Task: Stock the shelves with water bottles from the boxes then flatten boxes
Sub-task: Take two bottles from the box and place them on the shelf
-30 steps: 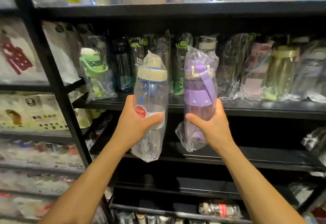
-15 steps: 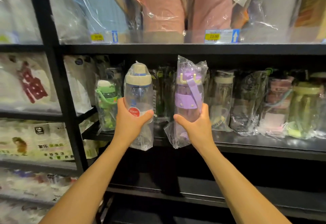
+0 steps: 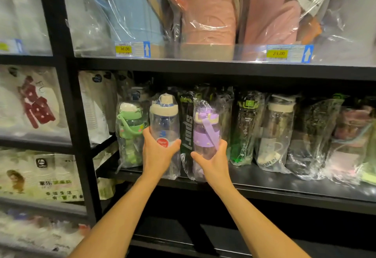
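Black shelf [image 3: 264, 185] ran across the view, its board carrying a row of bagged bottles. The tier above held large wrapped goods [image 3: 207, 13] in blue and pink.

Step in hand, as judged: stocking. Two bottles were being set at once into the left part of the row. No boxes in view, so flattening seemed well off.

Clear bottle [image 3: 164, 123]:
- Upright at the near edge of the shelf, just right of a green bottle [image 3: 130, 127] and near-left of a black bottle [image 3: 188, 133] lettered "sport".
- Transparent body, cream lid, loose clear bag.

Purple bottle [image 3: 205, 133]:
- Upright, just right of the clear one, also at the near edge.
- Lilac band and strap, bag crinkled and bunched at the bottom.
- Could not tell whether either base bore fully on the board.

Left grip [image 3: 157, 156] was wrapped round the lower half of the clear bottle, thumb lying beside the red sticker [image 3: 162, 142]. Right grip [image 3: 213, 164] was wrapped round the lower half of the purple bottle.

Next move, as judged: push both straight toward the far side until the bases sit flat, then let go. Slack film looked slippery, and bag tails folded under a base could tip a bottle into its close neighbours.

Yellow price tags [image 3: 124, 49] sat on the upper shelf edge.
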`<action>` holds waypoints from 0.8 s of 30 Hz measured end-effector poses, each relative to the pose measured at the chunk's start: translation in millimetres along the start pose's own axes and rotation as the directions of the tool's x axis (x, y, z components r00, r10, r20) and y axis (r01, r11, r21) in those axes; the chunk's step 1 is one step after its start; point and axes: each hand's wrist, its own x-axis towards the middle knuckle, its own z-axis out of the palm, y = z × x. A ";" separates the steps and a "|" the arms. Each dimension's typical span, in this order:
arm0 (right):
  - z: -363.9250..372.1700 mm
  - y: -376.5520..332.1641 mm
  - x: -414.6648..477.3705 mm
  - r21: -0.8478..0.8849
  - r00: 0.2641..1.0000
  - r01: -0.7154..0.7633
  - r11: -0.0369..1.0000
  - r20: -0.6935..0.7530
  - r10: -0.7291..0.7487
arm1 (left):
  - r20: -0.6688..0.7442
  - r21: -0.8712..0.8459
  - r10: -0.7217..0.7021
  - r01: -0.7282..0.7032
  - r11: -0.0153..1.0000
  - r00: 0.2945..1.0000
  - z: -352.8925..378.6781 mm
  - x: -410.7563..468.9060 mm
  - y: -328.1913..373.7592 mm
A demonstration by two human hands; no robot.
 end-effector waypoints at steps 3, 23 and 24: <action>8.7 12.7 6.9 -0.010 1.000 0.004 1.000 0.015 -0.004 | 0.021 -0.012 -0.005 0.005 1.000 1.000 2.6 8.7 -9.8; 7.3 22.7 13.3 0.036 0.999 0.011 0.999 0.040 -0.013 | 0.066 0.097 0.068 -0.074 0.993 0.995 7.4 -3.8 -27.6; 7.8 23.8 12.5 0.029 1.000 0.010 1.000 0.026 -0.010 | 0.073 0.137 0.054 -0.064 0.989 0.996 6.4 -10.3 -30.6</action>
